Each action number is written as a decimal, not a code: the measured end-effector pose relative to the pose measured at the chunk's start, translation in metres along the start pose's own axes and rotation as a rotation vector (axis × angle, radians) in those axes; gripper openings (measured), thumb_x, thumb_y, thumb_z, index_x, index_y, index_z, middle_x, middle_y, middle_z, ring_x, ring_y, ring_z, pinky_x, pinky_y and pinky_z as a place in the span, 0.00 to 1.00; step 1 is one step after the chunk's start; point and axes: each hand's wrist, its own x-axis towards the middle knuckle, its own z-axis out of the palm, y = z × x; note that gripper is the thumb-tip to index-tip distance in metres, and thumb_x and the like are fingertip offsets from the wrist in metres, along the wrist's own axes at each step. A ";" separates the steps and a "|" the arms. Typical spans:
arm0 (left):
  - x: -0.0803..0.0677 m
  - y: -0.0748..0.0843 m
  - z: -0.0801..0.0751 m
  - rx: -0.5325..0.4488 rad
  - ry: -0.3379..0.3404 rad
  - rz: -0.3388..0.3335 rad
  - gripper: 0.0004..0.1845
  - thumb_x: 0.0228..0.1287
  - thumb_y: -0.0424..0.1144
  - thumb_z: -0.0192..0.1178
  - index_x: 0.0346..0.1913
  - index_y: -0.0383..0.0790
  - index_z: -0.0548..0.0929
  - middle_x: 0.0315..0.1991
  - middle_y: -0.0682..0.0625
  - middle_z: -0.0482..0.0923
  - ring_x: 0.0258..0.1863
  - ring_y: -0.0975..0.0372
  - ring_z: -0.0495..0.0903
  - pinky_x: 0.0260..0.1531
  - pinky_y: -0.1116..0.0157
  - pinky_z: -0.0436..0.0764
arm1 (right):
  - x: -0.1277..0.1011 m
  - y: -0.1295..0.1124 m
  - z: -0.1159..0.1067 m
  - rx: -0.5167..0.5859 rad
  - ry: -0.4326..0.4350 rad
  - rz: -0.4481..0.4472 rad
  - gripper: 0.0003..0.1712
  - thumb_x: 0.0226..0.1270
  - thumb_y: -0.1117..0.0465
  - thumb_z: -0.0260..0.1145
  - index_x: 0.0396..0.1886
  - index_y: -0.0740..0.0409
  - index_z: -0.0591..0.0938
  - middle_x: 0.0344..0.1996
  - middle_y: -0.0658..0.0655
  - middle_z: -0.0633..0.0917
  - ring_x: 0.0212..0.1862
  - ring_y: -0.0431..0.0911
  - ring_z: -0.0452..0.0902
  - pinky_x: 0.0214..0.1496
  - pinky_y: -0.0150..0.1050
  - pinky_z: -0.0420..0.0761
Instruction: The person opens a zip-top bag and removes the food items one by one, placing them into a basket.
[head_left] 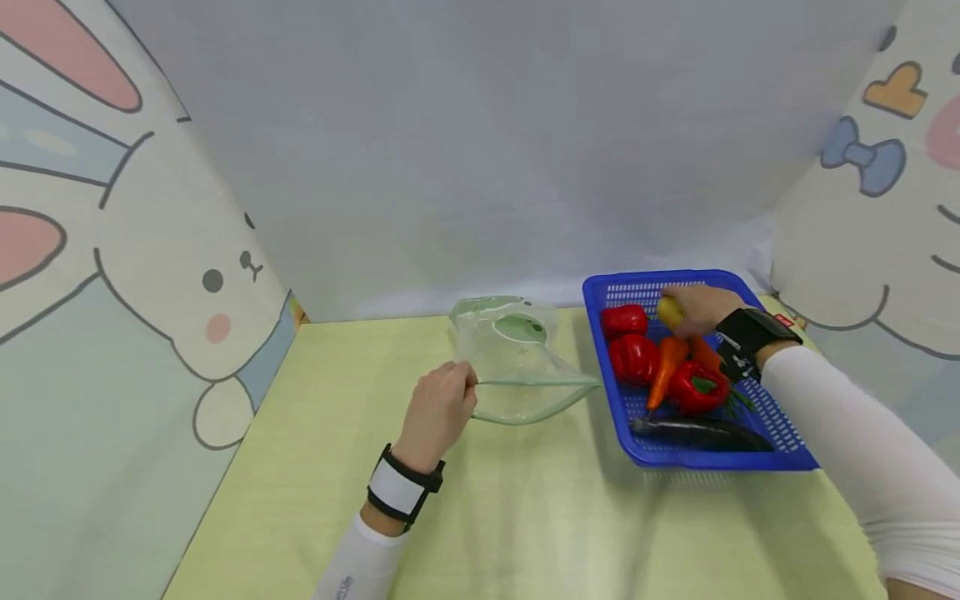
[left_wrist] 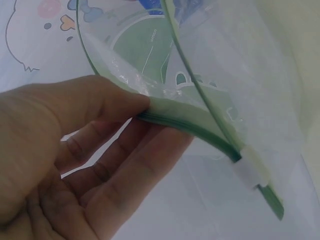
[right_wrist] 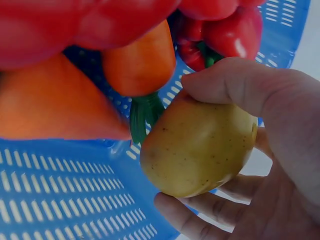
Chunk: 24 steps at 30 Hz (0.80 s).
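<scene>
My left hand (head_left: 438, 408) pinches the green zip edge of a clear plastic bag (head_left: 517, 358) that lies on the yellow-green table; in the left wrist view thumb and fingers (left_wrist: 107, 130) clamp the bag's rim (left_wrist: 200, 131), and the mouth gapes. My right hand (head_left: 701, 307) reaches into the far end of a blue slotted basket (head_left: 757, 457) and grips a yellow potato (head_left: 669, 312); the right wrist view shows the potato (right_wrist: 200, 145) held between thumb and fingers above the basket floor (right_wrist: 60, 200). Red peppers (head_left: 633, 357), carrots (head_left: 666, 368) and a dark aubergine (head_left: 697, 432) lie in the basket.
The basket sits at the table's right, close to the bag's right tip. A grey backdrop stands behind, with cartoon-printed panels (head_left: 112, 275) on both sides. Bare tabletop (head_left: 525, 517) lies in front of the bag and basket.
</scene>
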 end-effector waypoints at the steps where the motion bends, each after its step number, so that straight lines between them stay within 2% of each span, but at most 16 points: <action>1: 0.000 0.000 0.000 0.000 -0.004 -0.003 0.08 0.57 0.22 0.72 0.31 0.37 0.84 0.26 0.47 0.84 0.24 0.58 0.82 0.24 0.64 0.81 | 0.002 -0.001 0.001 -0.005 0.000 0.001 0.48 0.56 0.60 0.73 0.76 0.70 0.67 0.54 0.77 0.80 0.47 0.64 0.76 0.47 0.61 0.81; 9: 0.001 0.002 -0.003 0.001 -0.025 -0.028 0.08 0.58 0.24 0.72 0.31 0.37 0.84 0.26 0.47 0.84 0.23 0.60 0.80 0.24 0.66 0.79 | 0.012 -0.003 0.010 -0.049 0.033 -0.015 0.48 0.58 0.60 0.74 0.77 0.70 0.66 0.52 0.78 0.78 0.42 0.61 0.76 0.44 0.57 0.81; 16: 0.001 0.002 -0.003 0.016 -0.015 -0.007 0.08 0.57 0.24 0.73 0.30 0.37 0.84 0.26 0.47 0.84 0.23 0.60 0.81 0.24 0.66 0.79 | 0.008 0.002 0.017 -0.054 0.091 -0.007 0.44 0.61 0.56 0.79 0.70 0.71 0.69 0.49 0.77 0.78 0.44 0.66 0.80 0.48 0.64 0.84; 24: -0.001 0.002 -0.004 0.026 -0.051 -0.017 0.09 0.58 0.26 0.74 0.31 0.39 0.84 0.26 0.48 0.84 0.23 0.59 0.81 0.23 0.67 0.78 | -0.005 -0.006 0.004 -0.037 0.095 0.000 0.39 0.67 0.52 0.72 0.70 0.72 0.71 0.52 0.77 0.79 0.47 0.65 0.80 0.50 0.65 0.84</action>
